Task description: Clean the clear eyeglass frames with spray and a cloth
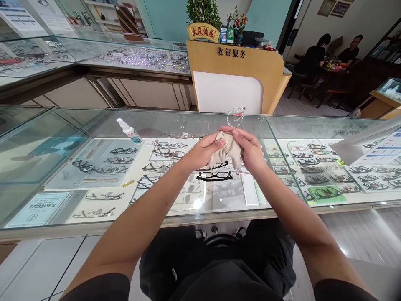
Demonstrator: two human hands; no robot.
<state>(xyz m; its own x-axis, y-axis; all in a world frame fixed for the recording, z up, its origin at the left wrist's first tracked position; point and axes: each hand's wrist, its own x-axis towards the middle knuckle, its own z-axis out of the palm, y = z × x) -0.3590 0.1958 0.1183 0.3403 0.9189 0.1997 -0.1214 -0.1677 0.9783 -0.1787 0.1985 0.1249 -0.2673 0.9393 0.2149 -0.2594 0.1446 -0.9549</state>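
Above the glass counter, my left hand (pixel 208 149) and my right hand (pixel 249 149) meet around a beige cloth (pixel 230 150). Fingers of both hands are closed, pressing the cloth between them. A pair of thin-framed eyeglasses (pixel 235 117) sticks up from the cloth, one lens showing above my fingertips; the rest is hidden by the cloth and hands. Below my hands, black-framed glasses (pixel 214 176) lie on the glass top, with another dark pair partly hidden just behind them. A white spray bottle (pixel 129 130) stands on the counter to the left.
The glass display counter (pixel 219 215) holds rows of eyeglasses. A white printed sign (pixel 376 146) stands at the right. Across from me is a wooden cashier desk (pixel 272 71) with a plant (pixel 203 12) on top. Two people sit at a table in the far right background.
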